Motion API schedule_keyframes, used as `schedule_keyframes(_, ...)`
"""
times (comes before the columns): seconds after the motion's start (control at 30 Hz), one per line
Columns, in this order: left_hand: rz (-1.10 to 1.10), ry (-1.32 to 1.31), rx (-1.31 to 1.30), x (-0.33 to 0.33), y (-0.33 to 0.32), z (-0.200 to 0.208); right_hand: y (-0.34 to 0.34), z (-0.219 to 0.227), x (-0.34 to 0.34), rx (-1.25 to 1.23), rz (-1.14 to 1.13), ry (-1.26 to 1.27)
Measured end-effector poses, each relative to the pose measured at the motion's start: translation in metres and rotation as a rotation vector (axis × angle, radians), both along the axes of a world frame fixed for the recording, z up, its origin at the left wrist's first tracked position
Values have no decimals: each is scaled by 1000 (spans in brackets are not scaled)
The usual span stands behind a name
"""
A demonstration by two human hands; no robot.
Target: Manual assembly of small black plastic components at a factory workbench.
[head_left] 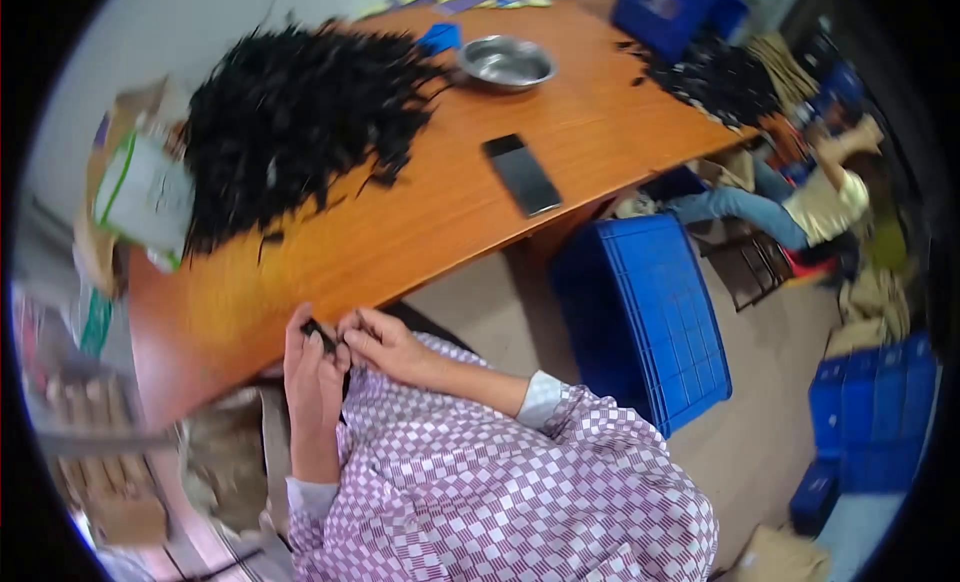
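My left hand [315, 374] is closed around a small black piece [318, 334], whose exact kind I cannot make out. Close beside it, my right hand [385, 344] has its thumb and fingers pinched together at the end of the same black piece. Both hands are just off the near edge of the wooden table [400, 244], above my checked purple-and-white garment. A big heap of black strip-like pieces [300, 122] covers the table's far left part, beyond my hands.
A dark phone [522, 174] and a metal bowl [506, 64] lie on the table. A blue crate [650, 317] stands on the floor to the right. At the far right, another person [800, 207] sits by a second black heap [715, 82]. Blue bins [870, 412] stand lower right.
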State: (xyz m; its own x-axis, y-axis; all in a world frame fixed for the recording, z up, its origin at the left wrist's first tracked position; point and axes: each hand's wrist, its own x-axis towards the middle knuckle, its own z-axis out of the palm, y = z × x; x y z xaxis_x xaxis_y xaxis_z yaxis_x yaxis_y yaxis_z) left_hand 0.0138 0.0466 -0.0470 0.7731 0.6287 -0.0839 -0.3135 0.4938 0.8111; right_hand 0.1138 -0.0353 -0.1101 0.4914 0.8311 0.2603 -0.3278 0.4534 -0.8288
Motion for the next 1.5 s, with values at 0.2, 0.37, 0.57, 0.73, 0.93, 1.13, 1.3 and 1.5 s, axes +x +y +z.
schedule_keyframes(0.2,-274,-20,-25,27,14,5,-19,34,35,-88,2,53)
schedule_keyframes(0.37,-488,-73,20,50,9,29,-35,58,56,-62,23,112)
schedule_keyframes(0.57,-649,-93,-5,69,-9,51,-53,78,76,-59,94,132)
schedule_keyframes(0.73,-696,-67,-35,77,-16,46,-72,86,85,-135,161,89)
schedule_keyframes(0.93,-718,-38,-79,77,-22,36,-76,69,97,-140,251,74)
schedule_keyframes(1.13,-733,-60,-133,73,-21,31,-77,70,92,-155,210,79)
schedule_keyframes(1.3,-744,-62,-154,69,-24,33,-75,70,89,-192,201,40)
schedule_keyframes(1.5,-733,-65,-180,63,-27,26,-73,61,83,-207,172,15)
